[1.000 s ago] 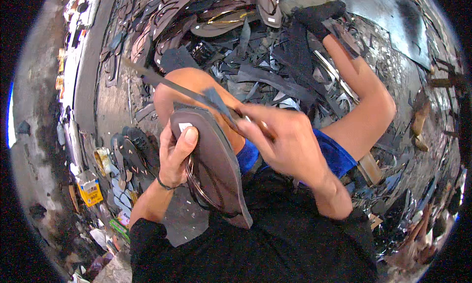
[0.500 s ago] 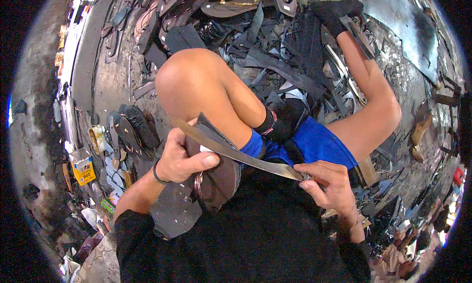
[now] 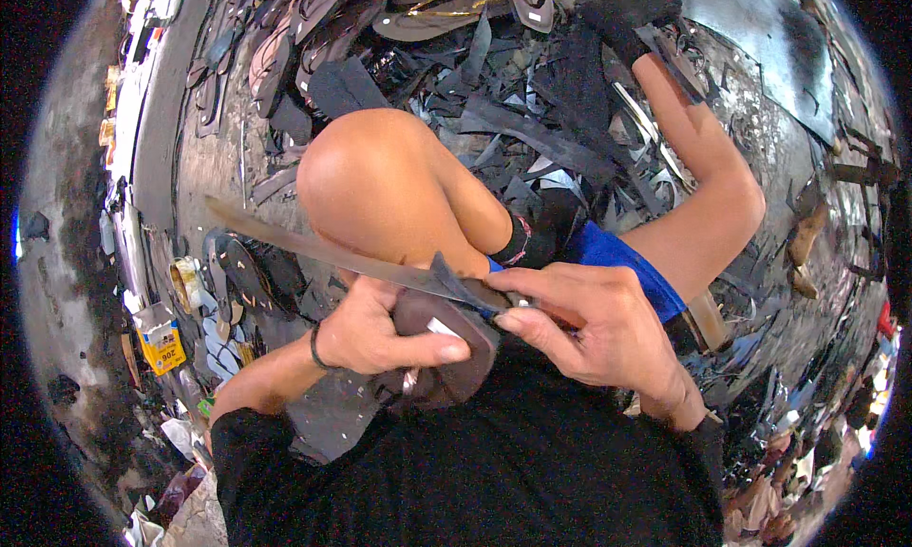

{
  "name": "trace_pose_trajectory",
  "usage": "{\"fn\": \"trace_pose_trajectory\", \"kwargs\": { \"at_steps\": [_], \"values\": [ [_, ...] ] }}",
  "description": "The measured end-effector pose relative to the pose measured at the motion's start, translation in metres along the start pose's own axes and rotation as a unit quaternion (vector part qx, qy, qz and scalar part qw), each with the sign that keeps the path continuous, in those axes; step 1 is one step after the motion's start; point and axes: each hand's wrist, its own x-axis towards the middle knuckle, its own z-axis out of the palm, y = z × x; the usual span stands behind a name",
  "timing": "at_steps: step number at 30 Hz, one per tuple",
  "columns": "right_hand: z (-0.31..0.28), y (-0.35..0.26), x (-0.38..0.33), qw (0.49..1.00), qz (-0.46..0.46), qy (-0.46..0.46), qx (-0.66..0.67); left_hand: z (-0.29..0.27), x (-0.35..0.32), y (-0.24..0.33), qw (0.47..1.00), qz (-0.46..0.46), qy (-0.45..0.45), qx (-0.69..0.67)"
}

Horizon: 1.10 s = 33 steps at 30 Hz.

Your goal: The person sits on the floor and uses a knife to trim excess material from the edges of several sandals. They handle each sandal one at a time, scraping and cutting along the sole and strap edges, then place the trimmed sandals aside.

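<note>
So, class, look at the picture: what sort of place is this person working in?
Probably a sandal-making or shoe-repair workshop, worked at floor level. Dark offcut strips litter the ground, finished sandals lie beyond, and the hands hold a sole and a long blade.

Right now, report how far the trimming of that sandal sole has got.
Done: cut black scraps litter the floor. In hand: left hand grips the dark sole; right hand holds the long blade across its edge. Left: cannot tell how much remains.
</note>
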Motion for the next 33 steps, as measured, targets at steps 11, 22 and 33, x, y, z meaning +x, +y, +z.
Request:
{"fn": "trace_pose_trajectory", "kwargs": {
  "at_steps": [11,22,33],
  "values": [
    [-0.023,0.047,-0.029,0.917,0.059,0.350,0.182,-0.043,0.055,-0.013,0.822,0.317,0.330,-0.339],
    [0.041,0.061,-0.097,0.947,0.123,0.296,-0.001,0.041,0.099,-0.043,0.801,0.249,0.204,-0.505],
    [0.039,0.038,-0.072,0.960,0.130,0.246,-0.020,0.050,0.068,-0.081,0.846,0.212,0.172,-0.459]
  ]
}}
